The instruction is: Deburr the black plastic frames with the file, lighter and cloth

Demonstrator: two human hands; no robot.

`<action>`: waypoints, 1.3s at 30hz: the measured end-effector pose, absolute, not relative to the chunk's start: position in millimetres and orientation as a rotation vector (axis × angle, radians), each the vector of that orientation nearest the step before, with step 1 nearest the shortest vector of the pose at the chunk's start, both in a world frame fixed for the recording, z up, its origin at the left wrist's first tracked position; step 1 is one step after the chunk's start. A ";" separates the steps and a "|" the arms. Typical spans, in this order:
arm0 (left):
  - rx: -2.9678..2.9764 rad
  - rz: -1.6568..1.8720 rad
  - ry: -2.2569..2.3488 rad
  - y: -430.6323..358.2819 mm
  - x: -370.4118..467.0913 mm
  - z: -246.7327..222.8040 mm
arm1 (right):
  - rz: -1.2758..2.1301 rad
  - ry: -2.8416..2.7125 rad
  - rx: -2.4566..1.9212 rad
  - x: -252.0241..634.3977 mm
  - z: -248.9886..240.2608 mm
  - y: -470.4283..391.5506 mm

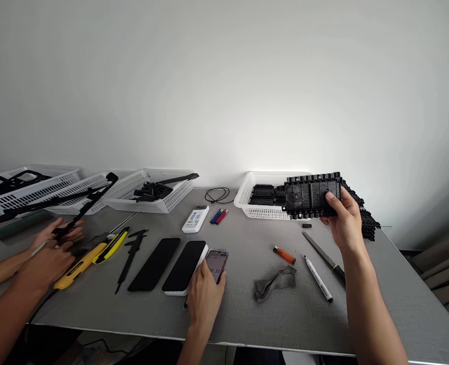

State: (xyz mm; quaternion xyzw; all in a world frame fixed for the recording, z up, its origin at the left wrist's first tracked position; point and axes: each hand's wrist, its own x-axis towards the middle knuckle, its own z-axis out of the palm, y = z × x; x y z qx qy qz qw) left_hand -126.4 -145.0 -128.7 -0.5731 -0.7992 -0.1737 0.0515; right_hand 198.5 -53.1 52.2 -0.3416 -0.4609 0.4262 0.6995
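My right hand [345, 218] holds up a flat black plastic part [311, 196] with toothed long edges, thumb pressed on its face. Below, my left hand [205, 291] is closed around the lower part of a phone [219, 261] lying on the table, its lit screen reading 10:33. Right beside that phone's left edge lies a white block with a black glossy top [185, 266], close against my fingers. Behind the raised part stands a white basket [243, 195] with similar black parts, and more of them [369, 225] are stacked at its right, partly hidden by my hand.
Around the grey table [243, 314] lie a grey cloth [273, 284], an orange lighter [284, 255], a marker [317, 279], a file [323, 256], a black phone [154, 264], calipers [131, 258] and a yellow cutter [111, 246]. At left, a co-worker's hands [53, 248] hold a long black strip.
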 end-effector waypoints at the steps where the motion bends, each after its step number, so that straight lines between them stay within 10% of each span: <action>1: -1.747 -0.523 -2.439 -144.4 -126.9 -129.3 | 0.950 -1.027 -0.762 198.5 52.0 -53.1; 31: -1.654 -0.782 -2.563 -143.7 -122.9 -125.1 | 0.940 -1.045 -0.760 200.0 52.0 -53.0; 39: -1.811 -1.360 -2.058 -142.6 -74.1 -43.7 | 0.934 -1.117 -0.777 199.9 48.9 -50.8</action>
